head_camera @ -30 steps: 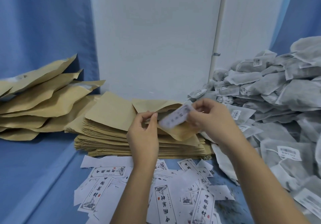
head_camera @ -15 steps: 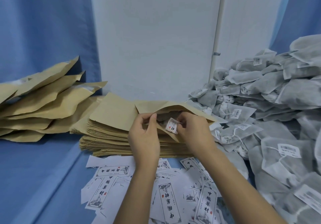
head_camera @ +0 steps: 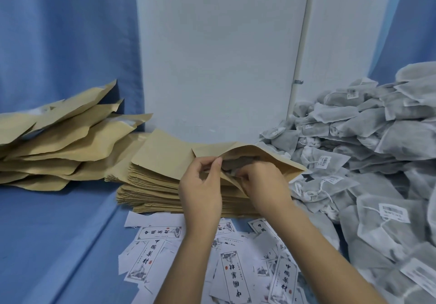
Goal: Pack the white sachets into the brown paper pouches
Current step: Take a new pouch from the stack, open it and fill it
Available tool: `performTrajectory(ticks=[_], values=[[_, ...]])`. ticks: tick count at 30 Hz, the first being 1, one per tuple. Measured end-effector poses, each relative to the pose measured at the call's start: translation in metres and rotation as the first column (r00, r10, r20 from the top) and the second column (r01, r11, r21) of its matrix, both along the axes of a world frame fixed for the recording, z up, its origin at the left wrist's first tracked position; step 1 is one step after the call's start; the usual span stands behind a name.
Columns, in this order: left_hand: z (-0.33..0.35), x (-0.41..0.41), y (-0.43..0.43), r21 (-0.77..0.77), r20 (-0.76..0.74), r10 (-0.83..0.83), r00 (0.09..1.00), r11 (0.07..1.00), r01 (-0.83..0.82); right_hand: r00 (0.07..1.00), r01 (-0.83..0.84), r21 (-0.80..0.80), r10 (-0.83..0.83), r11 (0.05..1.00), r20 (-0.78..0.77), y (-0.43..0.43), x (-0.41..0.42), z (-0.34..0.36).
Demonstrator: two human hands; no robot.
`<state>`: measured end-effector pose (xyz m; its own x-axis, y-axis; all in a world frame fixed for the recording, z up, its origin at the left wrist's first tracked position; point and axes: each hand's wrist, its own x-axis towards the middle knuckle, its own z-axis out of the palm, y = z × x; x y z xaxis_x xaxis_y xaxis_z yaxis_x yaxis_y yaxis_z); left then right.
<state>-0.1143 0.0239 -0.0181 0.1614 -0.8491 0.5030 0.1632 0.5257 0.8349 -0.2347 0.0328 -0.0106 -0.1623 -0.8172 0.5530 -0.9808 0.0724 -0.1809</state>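
An open brown paper pouch [head_camera: 278,162] lies on top of a stack of flat pouches [head_camera: 153,181]. My left hand [head_camera: 200,190] pinches the near lip of its mouth and holds it open. My right hand [head_camera: 264,185] is at the mouth with its fingers curled in on a greyish-white sachet [head_camera: 238,162], which sits mostly inside the pouch. The sachet's paper tag is hidden. A large pile of white sachets [head_camera: 377,152] with strings and tags fills the right side.
Bulging brown pouches [head_camera: 59,143] lie heaped at the left on the blue cloth [head_camera: 47,233]. Several printed paper labels [head_camera: 233,270] are scattered in front of the stack, under my forearms. A white wall panel [head_camera: 212,68] stands close behind.
My right hand has carried the sachet from above the pouch down into its mouth; the tag that showed between my fingers is now out of sight. My left hand has kept its hold on the lip.
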Motion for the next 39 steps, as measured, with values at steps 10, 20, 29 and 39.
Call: performTrajectory(ticks=[10, 20, 29, 39], values=[[-0.006, -0.003, -0.001, 0.006, 0.000, -0.047, 0.999, 0.999, 0.047, 0.989, -0.006, 0.197, -0.024, 0.980, 0.149, -0.036, 0.010, 0.016], [-0.007, 0.012, -0.008, 0.037, 0.068, 0.050, 0.996, 0.998, -0.053, 0.770, -0.383, -0.244, 0.454, 0.891, 0.449, 0.017, 0.053, -0.030], [-0.006, 0.002, -0.003, 0.128, 0.196, 0.030, 0.980, 0.990, -0.056, -0.036, -0.155, -0.225, 0.222, 0.962, 0.974, -0.003, 0.072, -0.019], [-0.007, 0.010, -0.014, 0.451, 0.241, -0.151, 0.959, 0.892, 0.028, -0.316, 0.056, -0.238, 0.243, 0.970, 0.917, -0.003, 0.078, -0.015]])
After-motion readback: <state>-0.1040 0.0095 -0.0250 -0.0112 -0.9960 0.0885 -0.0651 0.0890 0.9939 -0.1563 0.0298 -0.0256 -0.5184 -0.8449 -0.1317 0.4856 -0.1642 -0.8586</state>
